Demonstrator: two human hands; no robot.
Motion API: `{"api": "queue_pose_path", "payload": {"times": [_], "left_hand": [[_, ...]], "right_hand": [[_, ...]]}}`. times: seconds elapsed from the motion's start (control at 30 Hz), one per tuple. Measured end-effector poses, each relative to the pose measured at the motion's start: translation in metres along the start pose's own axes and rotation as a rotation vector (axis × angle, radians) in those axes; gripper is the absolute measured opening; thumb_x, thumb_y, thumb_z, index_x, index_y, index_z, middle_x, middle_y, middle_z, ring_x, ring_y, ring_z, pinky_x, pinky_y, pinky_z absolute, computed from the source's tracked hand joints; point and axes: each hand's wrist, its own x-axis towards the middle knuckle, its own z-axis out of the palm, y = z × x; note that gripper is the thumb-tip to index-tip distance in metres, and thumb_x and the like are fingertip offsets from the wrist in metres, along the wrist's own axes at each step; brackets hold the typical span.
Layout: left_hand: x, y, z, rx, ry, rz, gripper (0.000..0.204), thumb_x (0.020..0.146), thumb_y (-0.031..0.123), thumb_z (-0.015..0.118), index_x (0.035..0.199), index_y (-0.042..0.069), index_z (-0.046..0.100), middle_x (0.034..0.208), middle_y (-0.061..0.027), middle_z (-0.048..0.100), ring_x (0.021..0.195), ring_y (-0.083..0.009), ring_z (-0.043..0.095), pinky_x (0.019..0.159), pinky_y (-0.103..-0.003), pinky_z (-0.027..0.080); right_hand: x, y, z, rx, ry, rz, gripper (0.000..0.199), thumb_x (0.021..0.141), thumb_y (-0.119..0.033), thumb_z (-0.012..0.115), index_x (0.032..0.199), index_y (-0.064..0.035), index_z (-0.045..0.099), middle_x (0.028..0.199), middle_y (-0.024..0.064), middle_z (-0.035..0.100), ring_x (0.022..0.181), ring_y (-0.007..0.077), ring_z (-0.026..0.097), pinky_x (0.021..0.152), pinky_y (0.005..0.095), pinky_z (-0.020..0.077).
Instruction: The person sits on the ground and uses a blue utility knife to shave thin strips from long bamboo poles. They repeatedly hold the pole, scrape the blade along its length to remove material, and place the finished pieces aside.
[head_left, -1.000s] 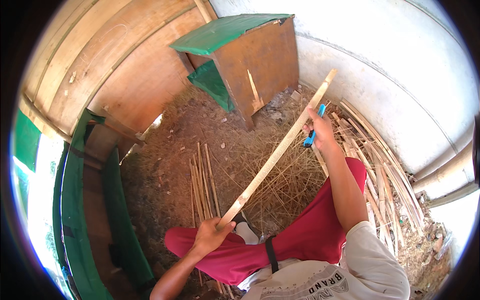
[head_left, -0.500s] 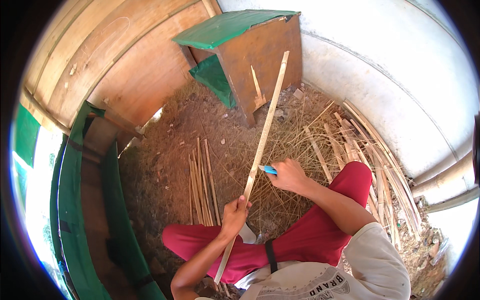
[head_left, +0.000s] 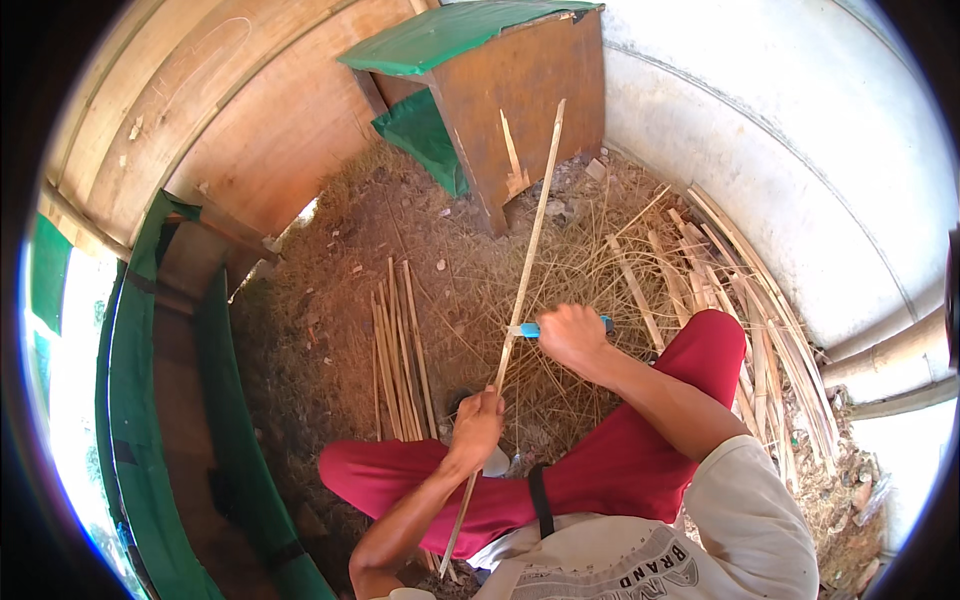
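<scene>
A long, thin bamboo strip [head_left: 537, 230] slants from my lap up toward the wooden cabinet. My left hand [head_left: 477, 430] is closed around its lower part, above my crossed legs. In my right hand [head_left: 572, 336] is a blue utility knife [head_left: 530, 330], gripped in a fist. Its blade meets the strip a little above my left hand. The strip now shows its narrow side, and its lower end passes over my thigh.
Several cut strips [head_left: 402, 350] lie on the dirt ahead of my left knee. A bigger pile of bamboo slats [head_left: 765, 340] curves along the white wall [head_left: 780, 150] at right. Shavings [head_left: 590, 260] cover the ground ahead. A green-topped cabinet [head_left: 530, 100] stands at the back; a green-edged bench [head_left: 135, 400] is left.
The bamboo strip has turned from its broad face to its narrow side. My right hand has moved slightly left and up, and the knife blade now lies against the strip.
</scene>
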Motion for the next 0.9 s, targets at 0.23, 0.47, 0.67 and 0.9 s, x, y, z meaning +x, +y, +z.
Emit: {"api": "queue_pose_path", "payload": {"times": [0.23, 0.47, 0.67, 0.9], "left_hand": [[-0.018, 0.016, -0.007, -0.181, -0.045, -0.147, 0.038, 0.105, 0.032, 0.036, 0.077, 0.008, 0.045, 0.054, 0.0033, 0.032, 0.04, -0.0084, 0.028, 0.038, -0.027, 0.022], [-0.026, 0.013, -0.014, -0.182, -0.035, -0.189, 0.037, 0.105, 0.031, 0.035, 0.077, 0.009, 0.045, 0.054, 0.0031, 0.033, 0.04, -0.0085, 0.028, 0.037, -0.027, 0.022], [-0.028, 0.013, -0.018, -0.236, -0.052, -0.298, 0.036, 0.104, 0.031, 0.037, 0.078, 0.008, 0.047, 0.055, 0.0011, 0.036, 0.04, -0.0102, 0.033, 0.037, -0.028, 0.026], [-0.064, 0.003, -0.021, -0.09, -0.123, -0.33, 0.039, 0.105, 0.033, 0.036, 0.078, 0.006, 0.049, 0.055, 0.0002, 0.038, 0.044, -0.0112, 0.038, 0.041, -0.029, 0.03]], "right_hand": [[0.007, -0.003, 0.016, -0.036, 0.053, -0.026, 0.013, 0.075, -0.012, 0.064, 0.068, -0.0019, 0.069, 0.068, 0.0181, 0.068, 0.06, 0.0323, 0.069, 0.052, 0.0431, 0.0543], [0.01, -0.007, 0.031, -0.057, 0.14, -0.087, 0.011, 0.071, -0.012, 0.066, 0.066, -0.0021, 0.069, 0.066, 0.0169, 0.067, 0.059, 0.0316, 0.069, 0.049, 0.0421, 0.0539], [0.014, -0.008, 0.032, -0.06, 0.09, -0.085, 0.012, 0.074, -0.012, 0.065, 0.069, -0.0019, 0.069, 0.068, 0.0166, 0.068, 0.063, 0.0323, 0.07, 0.052, 0.0425, 0.055], [0.038, 0.044, 0.027, -0.025, 0.134, 0.168, 0.018, 0.084, -0.01, 0.06, 0.07, -0.0006, 0.067, 0.071, 0.0185, 0.067, 0.063, 0.0301, 0.069, 0.054, 0.042, 0.0559]]}}
